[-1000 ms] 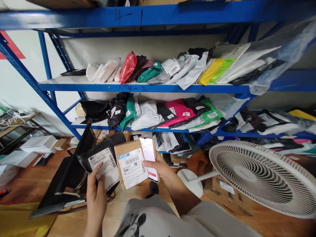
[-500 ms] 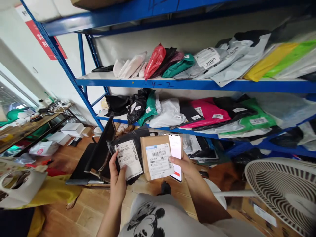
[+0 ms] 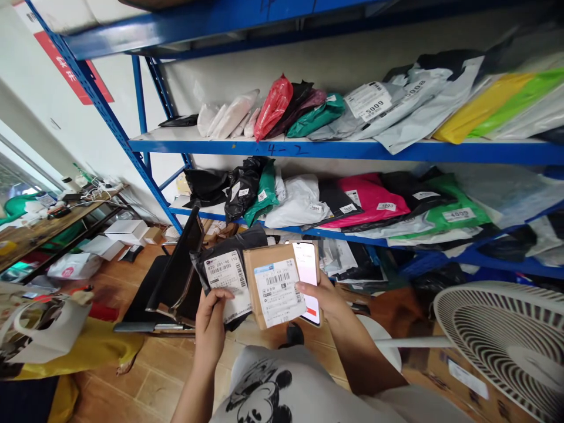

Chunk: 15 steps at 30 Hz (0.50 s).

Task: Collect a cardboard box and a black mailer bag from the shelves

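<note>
My left hand (image 3: 210, 320) is closed on the lower edge of a black plastic parcel (image 3: 247, 239), its thumb lying over the white shipping label. Beside it, my right hand (image 3: 325, 296) grips a small brown cardboard box (image 3: 269, 256) together with a smartphone (image 3: 311, 267). The box bears a white barcode label, and the phone sits partly behind its right side with a lit white screen and a red button low down. Both parcels are held side by side with labels facing up. The fingers under the box and phone are hidden.
Blue metal shelving (image 3: 282, 151) ahead carries many bagged parcels, among them a pink one (image 3: 370, 200). A black chair (image 3: 176, 276) stands left, near a white handbag (image 3: 44, 332). A white fan (image 3: 502, 346) is close on the right. White boxes (image 3: 127, 231) lie by a cluttered table (image 3: 57, 214).
My left fingers have drawn together and shifted from the label's upper left to its lower part. The box and phone have moved slightly left and down. The view has shifted a little.
</note>
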Motion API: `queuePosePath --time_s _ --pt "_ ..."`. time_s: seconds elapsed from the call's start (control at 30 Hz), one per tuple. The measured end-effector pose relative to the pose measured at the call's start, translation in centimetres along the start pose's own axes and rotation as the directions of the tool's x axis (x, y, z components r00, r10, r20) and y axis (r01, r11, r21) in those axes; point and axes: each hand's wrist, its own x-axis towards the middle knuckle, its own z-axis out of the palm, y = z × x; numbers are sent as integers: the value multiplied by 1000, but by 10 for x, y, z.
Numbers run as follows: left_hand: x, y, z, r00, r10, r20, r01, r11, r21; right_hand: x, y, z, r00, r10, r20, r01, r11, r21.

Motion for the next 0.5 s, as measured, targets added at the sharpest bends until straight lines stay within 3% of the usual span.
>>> queuePosePath --time_s 0.27,0.5 --pt "-4 -4 5 988 83 130 -73 994 -84 0 10 13 991 22 132 -28 999 44" --pt "-8 -6 8 995 21 99 -7 990 -138 2 19 19 989 16 146 -24 998 51"
